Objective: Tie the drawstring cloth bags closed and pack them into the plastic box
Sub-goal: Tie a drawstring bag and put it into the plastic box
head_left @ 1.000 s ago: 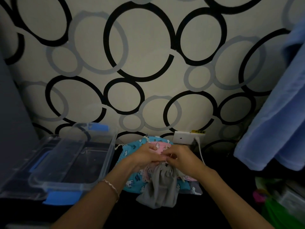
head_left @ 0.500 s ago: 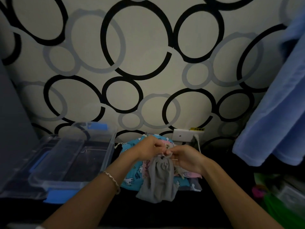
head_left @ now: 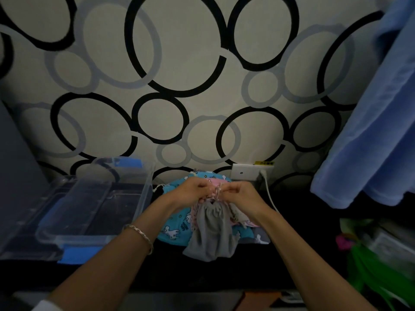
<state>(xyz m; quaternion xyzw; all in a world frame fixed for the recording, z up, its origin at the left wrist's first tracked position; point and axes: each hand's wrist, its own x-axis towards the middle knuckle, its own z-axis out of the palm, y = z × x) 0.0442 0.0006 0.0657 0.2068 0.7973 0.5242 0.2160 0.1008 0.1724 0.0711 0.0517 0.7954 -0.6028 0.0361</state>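
Tying is under way on the first bag, by the look of it — packing has not begun. Both hands meet over a grey drawstring bag [head_left: 211, 232], which hangs from its gathered neck and drapes down over the pile behind it. The left hand [head_left: 190, 191] and the right hand [head_left: 241, 196] each have fingers pressed together on the pale drawstring [head_left: 215, 194] at the bag's mouth; each grip is a tight pinch on the cord, though whether the knot is finished cannot be told in this dim light.

Under and behind the grey bag lies a heap of other cloth bags — a blue printed bag [head_left: 177, 225] and a pink bag [head_left: 214, 181] among them — resting on the dark tabletop [head_left: 224, 272]. Their cords look loose, so I judge them still to be tied.

The plastic box [head_left: 94, 205], clear with blue clips, stands open just to the left of the pile. No bag shows inside it; its floor looks bare.

So what remains, as I read it: finish this knot, set the grey bag into the box, then repeat for the rest.
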